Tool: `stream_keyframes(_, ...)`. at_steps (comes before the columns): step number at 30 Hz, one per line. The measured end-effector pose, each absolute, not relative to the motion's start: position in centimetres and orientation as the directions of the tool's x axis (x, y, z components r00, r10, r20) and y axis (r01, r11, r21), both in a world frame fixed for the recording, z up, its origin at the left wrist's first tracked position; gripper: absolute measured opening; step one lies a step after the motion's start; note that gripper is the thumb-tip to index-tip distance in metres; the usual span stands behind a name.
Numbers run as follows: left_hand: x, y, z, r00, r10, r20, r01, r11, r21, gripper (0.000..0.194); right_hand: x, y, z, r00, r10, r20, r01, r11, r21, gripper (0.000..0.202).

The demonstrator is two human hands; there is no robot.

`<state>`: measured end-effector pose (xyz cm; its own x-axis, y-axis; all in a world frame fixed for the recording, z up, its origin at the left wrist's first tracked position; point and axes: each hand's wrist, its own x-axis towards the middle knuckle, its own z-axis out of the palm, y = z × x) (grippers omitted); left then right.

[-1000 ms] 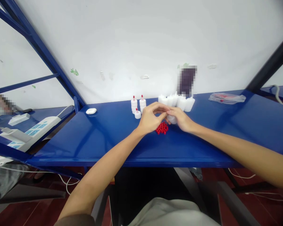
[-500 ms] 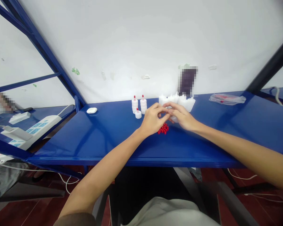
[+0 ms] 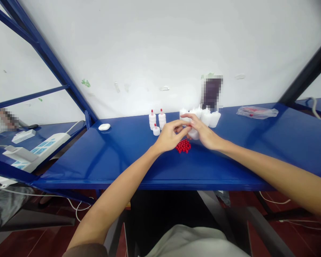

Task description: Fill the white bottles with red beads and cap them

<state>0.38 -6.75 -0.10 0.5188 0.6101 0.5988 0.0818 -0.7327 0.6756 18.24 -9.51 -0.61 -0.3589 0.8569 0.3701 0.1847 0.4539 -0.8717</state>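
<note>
My left hand (image 3: 171, 134) pinches a small red cap between thumb and forefinger, just above a pile of red caps (image 3: 183, 146) on the blue table. Touching it from the right, my right hand (image 3: 203, 131) is wrapped round a white bottle (image 3: 194, 133), partly hidden by the fingers. Behind the hands stand several white bottles (image 3: 205, 117) without red caps. To the left, two white bottles with red tips (image 3: 152, 120) stand upright beside a shorter white one with a red tip (image 3: 156, 130).
A white oval case (image 3: 104, 126) lies on the left of the blue table (image 3: 117, 153). Farther left is a power strip (image 3: 46, 148) with cables. A clear plastic bag with red bits (image 3: 256, 112) lies at the back right. A white wall rises behind.
My left hand has shifted slightly left and down, uncovering more of the red pile. The white bottle in my right hand shows more clearly, and a red cap is now visible at my left fingertips.
</note>
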Motion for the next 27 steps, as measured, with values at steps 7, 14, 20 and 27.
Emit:
stream_keyframes(7,-4.5,-3.1,2.2,0.049,0.769,0.638,0.094,-0.639,0.763,0.034,19.2,-9.0,-0.7,-0.280,0.881,0.382,0.401,0.469,-0.787,0.032)
stream_keyframes(14,-7.8,-0.5,1.1,0.019,0.834,0.551,0.108,-0.550,0.828,0.029,20.3,-7.9,-1.7,-0.305,0.882,0.360,0.659,0.468,-0.589,0.030)
stream_keyframes(20,-8.3,-1.1,0.4,0.090,0.813,0.575,0.420,-0.554,0.718,0.019,20.2,-8.0,-1.9,-0.323,0.889,0.324,0.738,0.451,-0.501,0.031)
stream_keyframes(27,-8.6,-1.5,0.2,0.216,0.779,0.589,0.628,-0.572,0.528,0.017,20.4,-8.0,-1.8,-0.268,0.885,0.381,0.713,0.448,-0.540,0.034)
